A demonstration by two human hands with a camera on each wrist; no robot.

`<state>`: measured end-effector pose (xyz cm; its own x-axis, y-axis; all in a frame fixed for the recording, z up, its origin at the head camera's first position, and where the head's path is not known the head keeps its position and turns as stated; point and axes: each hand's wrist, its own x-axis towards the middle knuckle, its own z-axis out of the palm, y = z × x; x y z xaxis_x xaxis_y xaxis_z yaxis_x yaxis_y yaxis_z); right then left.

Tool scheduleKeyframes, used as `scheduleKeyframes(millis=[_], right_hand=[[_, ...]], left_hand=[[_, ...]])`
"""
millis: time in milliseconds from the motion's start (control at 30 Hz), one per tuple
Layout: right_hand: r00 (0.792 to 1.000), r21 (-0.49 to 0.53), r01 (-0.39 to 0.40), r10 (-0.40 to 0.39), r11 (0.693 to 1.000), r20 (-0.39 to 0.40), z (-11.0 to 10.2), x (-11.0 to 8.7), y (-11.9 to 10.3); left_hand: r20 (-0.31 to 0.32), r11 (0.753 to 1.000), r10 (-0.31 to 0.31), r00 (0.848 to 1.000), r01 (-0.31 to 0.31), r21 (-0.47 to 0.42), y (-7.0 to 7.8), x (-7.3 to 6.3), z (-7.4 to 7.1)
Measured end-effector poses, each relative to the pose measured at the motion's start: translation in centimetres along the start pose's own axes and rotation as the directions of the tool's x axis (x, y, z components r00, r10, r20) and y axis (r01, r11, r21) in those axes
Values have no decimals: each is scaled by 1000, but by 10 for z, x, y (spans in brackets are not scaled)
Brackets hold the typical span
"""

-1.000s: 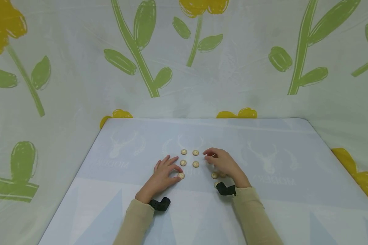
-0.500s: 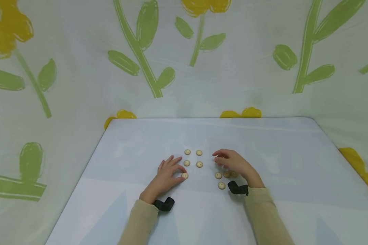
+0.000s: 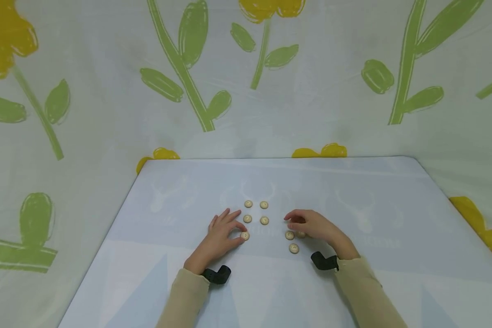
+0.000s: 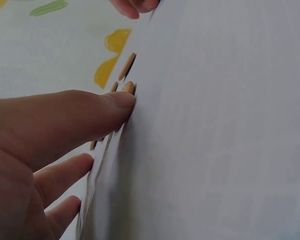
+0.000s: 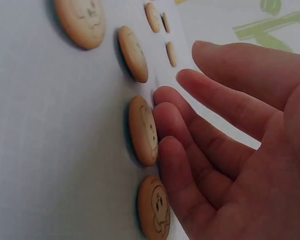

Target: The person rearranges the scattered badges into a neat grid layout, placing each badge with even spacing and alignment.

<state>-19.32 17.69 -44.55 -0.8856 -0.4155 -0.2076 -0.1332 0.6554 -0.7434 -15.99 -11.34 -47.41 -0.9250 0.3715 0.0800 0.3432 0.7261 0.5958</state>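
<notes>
Flowered backdrop (image 3: 311,114) behind pale surface (image 3: 352,291); left hand (image 3: 216,237) pinches tan disc (image 3: 245,236), four discs (image 3: 264,220) just beyond; right hand (image 3: 319,226), loosely curled and free, near disc cluster (image 3: 294,248).

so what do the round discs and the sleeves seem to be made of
The discs look like smooth wood, perhaps lightly varnished: warm tan edges, paler faces with dark markings. The sleeves look like matte beige cloth: plain surface, no shine; which fibre, I can't tell.
</notes>
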Motion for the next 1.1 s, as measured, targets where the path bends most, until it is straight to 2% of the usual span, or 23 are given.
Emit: scheduleKeyframes(millis=[567, 900, 1100], right_hand=[[999, 10, 42, -42, 999, -7, 11, -7, 6], [1000, -41, 13, -14, 999, -11, 10, -6, 2], [999, -89, 46, -45, 995, 6, 9, -5, 0]], left_hand=[[-4, 1000, 20, 1000, -20, 6, 0, -2, 0], [-4, 1000, 21, 1000, -21, 7, -2, -1, -2], [-2, 1000, 5, 1000, -5, -9, -2, -1, -1]])
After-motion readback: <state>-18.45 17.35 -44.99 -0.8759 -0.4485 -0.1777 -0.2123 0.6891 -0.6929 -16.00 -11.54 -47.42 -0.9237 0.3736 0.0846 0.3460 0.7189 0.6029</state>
